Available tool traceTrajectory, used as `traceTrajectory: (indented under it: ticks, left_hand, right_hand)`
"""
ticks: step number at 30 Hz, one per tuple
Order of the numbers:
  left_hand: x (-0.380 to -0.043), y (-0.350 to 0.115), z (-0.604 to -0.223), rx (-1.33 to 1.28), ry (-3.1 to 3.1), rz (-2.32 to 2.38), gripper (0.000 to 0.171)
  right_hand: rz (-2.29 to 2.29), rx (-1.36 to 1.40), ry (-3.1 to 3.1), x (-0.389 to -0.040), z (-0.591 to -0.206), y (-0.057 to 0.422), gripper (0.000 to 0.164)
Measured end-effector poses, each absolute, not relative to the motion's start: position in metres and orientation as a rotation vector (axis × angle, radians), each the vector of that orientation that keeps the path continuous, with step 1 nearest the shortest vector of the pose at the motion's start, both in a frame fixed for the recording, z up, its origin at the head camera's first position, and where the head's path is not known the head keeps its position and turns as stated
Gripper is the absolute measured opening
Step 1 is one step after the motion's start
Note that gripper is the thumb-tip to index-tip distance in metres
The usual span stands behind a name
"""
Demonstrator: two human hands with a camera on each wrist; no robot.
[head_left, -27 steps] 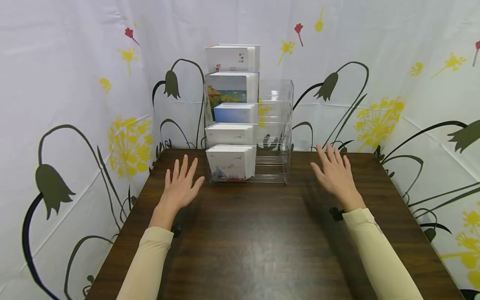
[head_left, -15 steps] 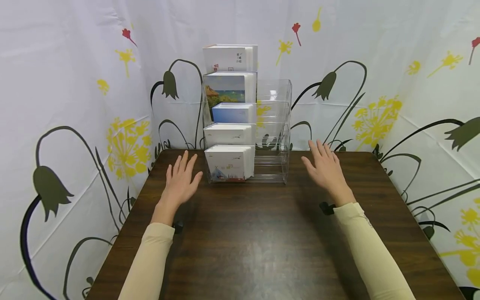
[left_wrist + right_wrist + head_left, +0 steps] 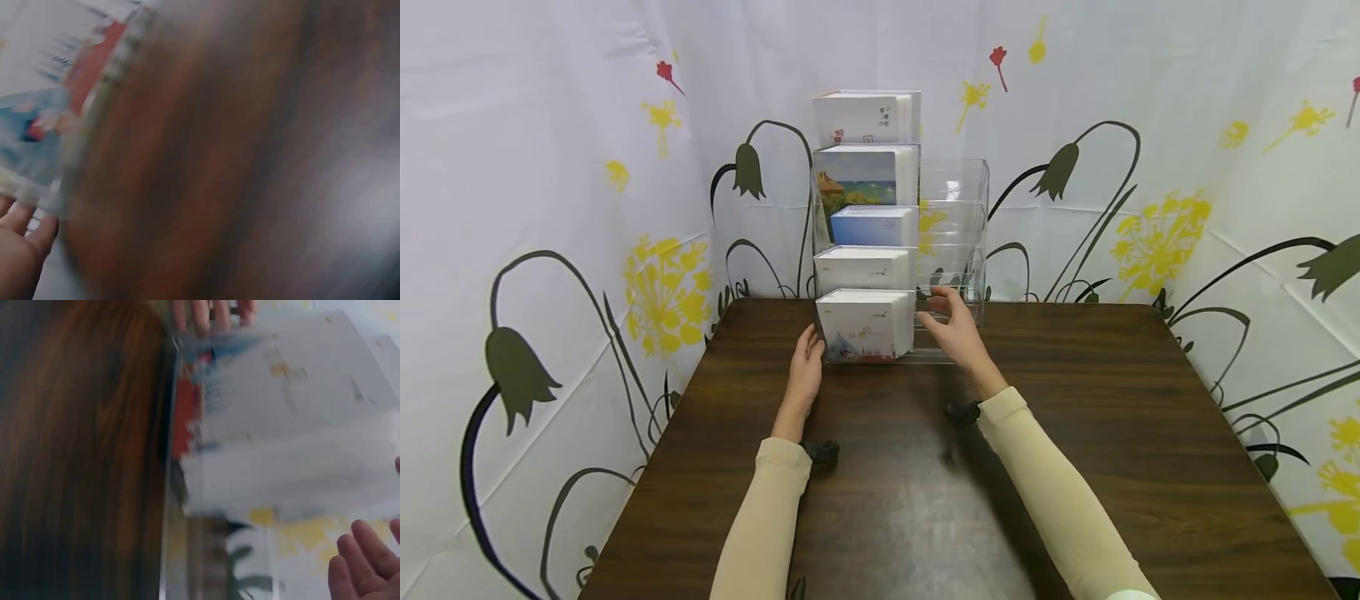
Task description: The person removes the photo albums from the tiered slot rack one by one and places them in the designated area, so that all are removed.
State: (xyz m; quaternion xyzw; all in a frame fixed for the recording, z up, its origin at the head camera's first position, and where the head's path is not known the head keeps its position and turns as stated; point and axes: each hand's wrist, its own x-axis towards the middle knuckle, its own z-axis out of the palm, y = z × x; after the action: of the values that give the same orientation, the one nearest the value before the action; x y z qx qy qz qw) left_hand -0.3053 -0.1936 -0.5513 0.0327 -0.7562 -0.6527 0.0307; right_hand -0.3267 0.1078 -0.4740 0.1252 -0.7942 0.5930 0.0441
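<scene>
A clear acrylic rack (image 3: 953, 179) with several tiers stands at the back of the table. In its lowest tier is a thick white book-like stack (image 3: 857, 325) with a tent picture on its front. My left hand (image 3: 805, 367) is at the lower left edge of that stack; the left wrist view shows its fingertips (image 3: 47, 228) right by the picture's corner. To the right of the stack, my right hand (image 3: 957, 333) reaches in front of the rack's right half, fingers loosely bent and thumb apart, holding nothing. The right wrist view shows these fingers (image 3: 369, 562) beside the stack's white side.
Above the lowest stack, more stacks fill the rack's left column: a white one (image 3: 857, 267), a blue one (image 3: 868, 225), a seaside picture one (image 3: 857, 179) and a white top one (image 3: 857, 117). A flowered curtain (image 3: 1075, 67) hangs behind the dark wooden table (image 3: 880, 517).
Both hands have come inward from the table's sides toward the rack: the left to the right, the right to the left. The stacks remain in their tiers.
</scene>
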Motion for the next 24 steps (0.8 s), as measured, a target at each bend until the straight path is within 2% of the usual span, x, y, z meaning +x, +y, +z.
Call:
traceTrajectory:
  ticks: [6, 14, 21, 24]
  left_hand:
    - [-0.305, -0.181, -0.572, 0.086, -2.268, -2.002, 0.060]
    - [-0.308, -0.176, -0.579, 0.043, -2.194, -1.932, 0.053]
    - [-0.305, -0.183, -0.579, 0.091, -2.216, -1.892, 0.050]
    - [-0.303, -0.185, -0.578, 0.105, -2.226, -1.901, 0.051]
  right_hand:
    - [2.005, 0.453, -2.374, -0.338, -0.483, 0.077, 0.069]
    - [2.047, 0.363, -2.380, -0.342, -0.489, 0.067, 0.051]
    - [2.110, 0.399, -2.401, -0.345, -0.492, 0.061, 0.049]
    - [2.120, 0.385, -2.407, -0.346, -0.495, 0.059, 0.043]
